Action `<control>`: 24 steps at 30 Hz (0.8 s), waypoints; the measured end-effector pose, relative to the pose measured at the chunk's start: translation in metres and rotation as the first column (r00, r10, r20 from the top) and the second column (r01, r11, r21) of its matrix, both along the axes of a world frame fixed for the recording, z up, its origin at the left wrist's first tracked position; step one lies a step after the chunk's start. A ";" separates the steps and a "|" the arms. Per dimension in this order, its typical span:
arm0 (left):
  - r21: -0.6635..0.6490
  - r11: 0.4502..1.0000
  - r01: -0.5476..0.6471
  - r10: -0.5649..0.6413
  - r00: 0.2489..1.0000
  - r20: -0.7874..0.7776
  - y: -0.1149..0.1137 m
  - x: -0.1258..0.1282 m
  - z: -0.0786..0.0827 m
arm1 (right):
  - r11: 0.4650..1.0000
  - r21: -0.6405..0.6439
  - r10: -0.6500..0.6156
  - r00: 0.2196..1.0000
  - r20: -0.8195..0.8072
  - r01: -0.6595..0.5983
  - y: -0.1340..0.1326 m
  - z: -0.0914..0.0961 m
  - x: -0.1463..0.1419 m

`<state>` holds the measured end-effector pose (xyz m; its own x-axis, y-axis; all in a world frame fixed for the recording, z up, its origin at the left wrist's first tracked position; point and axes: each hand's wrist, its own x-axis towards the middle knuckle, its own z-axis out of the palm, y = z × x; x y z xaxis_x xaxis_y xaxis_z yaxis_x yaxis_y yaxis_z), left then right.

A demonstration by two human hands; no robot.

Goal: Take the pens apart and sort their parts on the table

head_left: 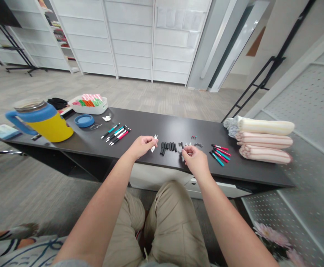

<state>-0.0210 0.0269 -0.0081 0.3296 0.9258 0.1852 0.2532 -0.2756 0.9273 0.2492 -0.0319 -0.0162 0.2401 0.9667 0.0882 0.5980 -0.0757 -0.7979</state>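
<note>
My left hand point(142, 147) is closed in a pinch at a bunch of thin white pen refills point(153, 149), which show above and below the fingertips. How many it grips is hidden. My right hand point(195, 160) pinches a small black pen grip point(182, 145) between thumb and fingers, just over the desk. Between the hands lies a row of black pen grips point(168, 147). Beyond the right hand are tiny coloured pen parts point(194, 137) and small dark pieces point(198, 144). Red and teal pen barrels point(220, 154) lie to its right.
Several pens point(116, 134) lie left on the dark desk point(139, 120). Farther left stand a yellow and blue mug point(49, 124), a blue lid point(84, 120) and a white basket point(102, 107) of colourful packets. Rolled cloths point(266, 142) are stacked at the right end.
</note>
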 end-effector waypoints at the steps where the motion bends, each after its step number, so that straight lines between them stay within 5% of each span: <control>1: -0.001 1.000 -0.002 0.002 1.000 0.001 0.000 0.000 0.000 | 1.000 0.017 0.005 0.999 0.052 -0.006 0.000 -0.001 0.000; 7: 0.002 1.000 -0.011 0.011 1.000 -0.011 0.000 0.000 0.001 | 0.994 0.106 -0.003 0.943 0.332 -0.034 0.004 0.000 -0.009; 16: -0.002 1.000 -0.026 0.026 1.000 -0.007 0.000 0.001 0.002 | 1.000 0.013 -0.023 0.903 0.429 0.020 0.011 0.006 -0.018; 24: -0.025 0.999 -0.040 0.041 0.999 0.016 -0.002 0.003 0.005 | 0.996 0.074 0.018 0.910 0.413 -0.053 0.013 0.004 -0.012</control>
